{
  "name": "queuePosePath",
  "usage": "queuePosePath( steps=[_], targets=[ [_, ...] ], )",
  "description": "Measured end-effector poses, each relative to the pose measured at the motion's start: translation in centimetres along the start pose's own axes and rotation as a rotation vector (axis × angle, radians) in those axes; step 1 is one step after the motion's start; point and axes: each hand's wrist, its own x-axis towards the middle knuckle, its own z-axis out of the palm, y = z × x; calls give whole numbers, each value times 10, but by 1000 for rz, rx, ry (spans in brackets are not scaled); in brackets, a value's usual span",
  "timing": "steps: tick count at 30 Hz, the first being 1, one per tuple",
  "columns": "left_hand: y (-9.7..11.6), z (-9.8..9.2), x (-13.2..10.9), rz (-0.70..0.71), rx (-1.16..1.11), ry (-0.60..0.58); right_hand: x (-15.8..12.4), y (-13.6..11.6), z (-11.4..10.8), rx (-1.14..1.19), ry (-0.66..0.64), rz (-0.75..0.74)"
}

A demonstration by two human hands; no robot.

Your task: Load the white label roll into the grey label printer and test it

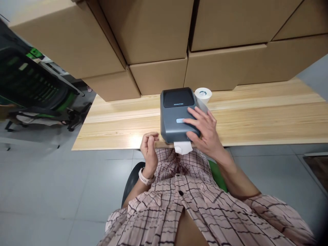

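Observation:
A dark grey label printer (170,128) with a black top panel stands at the front of the wooden table. My right hand (205,132) rests over its right side with the fingers spread, and one fingertip is at the pale, lit button (180,120). From the printer's front slot a strip of white label paper (182,147) hangs past the table edge. My left hand (150,148) is beside the printer's lower left corner, fingers curled in with the thumb against them; nothing shows in it. Behind my right hand, a white paper roll (203,93) stands upright against the printer's right side.
Brown cardboard boxes (159,77) are stacked along the back of the wooden table (123,119), close behind the printer. To the left, past the table's end, stands a black and green office chair (33,85). Grey tiles (97,181) cover the floor.

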Motion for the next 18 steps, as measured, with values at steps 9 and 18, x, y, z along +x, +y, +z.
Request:
queuePosePath(
  steps=[9, 18],
  targets=[
    [-20, 30, 75, -40, 1, -198, 30, 8, -29, 154, 65, -49],
    [-27, 53, 99, -21, 29, -331, 139, 36, -14, 170, 194, -88]
  ],
)
